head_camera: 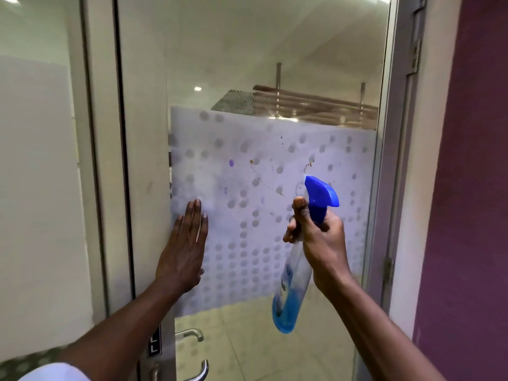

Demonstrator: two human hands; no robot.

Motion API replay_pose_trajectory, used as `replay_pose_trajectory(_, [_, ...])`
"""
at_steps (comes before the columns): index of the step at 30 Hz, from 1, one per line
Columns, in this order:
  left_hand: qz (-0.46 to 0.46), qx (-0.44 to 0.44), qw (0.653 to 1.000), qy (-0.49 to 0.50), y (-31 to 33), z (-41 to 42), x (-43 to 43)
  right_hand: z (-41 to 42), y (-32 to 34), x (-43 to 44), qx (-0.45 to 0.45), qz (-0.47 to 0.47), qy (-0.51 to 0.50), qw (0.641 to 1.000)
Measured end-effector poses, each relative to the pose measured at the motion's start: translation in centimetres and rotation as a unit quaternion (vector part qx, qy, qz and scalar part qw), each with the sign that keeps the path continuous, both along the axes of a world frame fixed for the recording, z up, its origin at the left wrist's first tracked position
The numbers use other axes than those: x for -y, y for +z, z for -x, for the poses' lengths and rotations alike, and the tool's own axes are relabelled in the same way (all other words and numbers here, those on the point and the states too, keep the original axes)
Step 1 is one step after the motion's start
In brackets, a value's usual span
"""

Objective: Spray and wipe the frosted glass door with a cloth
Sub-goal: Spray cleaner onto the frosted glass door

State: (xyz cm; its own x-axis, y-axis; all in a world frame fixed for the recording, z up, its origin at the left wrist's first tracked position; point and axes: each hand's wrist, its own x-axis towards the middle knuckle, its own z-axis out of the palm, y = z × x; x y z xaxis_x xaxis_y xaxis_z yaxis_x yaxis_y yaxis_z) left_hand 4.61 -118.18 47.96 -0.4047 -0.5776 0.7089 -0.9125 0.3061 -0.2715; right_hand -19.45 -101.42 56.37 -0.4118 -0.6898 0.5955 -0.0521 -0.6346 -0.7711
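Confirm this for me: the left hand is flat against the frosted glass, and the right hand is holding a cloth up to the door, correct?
Not quite. In the head view the right hand holds a spray bottle with a blue trigger head, not a cloth; no cloth is visible. The rest stands: the left hand lies flat and open against the frosted glass door.

The frosted glass door (275, 149) runs past the top and bottom edges. Its frosted band blurs whatever lies behind it. The right hand (319, 237) covers the spray bottle (291, 287) neck and trigger, and the label print is too small to read. The left hand (184, 254) hides the glass beneath its palm. A lower door handle (200, 371) is cut off at the bottom edge. A white sleeve (55, 373) shows only partly at the bottom left corner.
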Motion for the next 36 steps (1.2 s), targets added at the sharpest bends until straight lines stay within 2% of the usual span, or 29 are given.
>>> replay_pose_trajectory(11, [-0.002, -0.008, 1.0, 0.029, -0.3, 1.0, 0.1, 7.3, -0.1, 0.2, 0.078, 0.024, -0.06, 0.995])
replay_pose_trajectory(23, [-0.011, -0.011, 0.999, 0.04, -0.6, 1.5, 0.8, 11.0, -0.4, 0.4, 0.109, 0.044, -0.07, 0.991])
replay_pose_trajectory(36, [-0.014, -0.007, 0.999, 0.034, -0.9, 1.7, 1.5, 15.5, 1.4, 1.2, 0.144, 0.063, -0.132, 0.979])
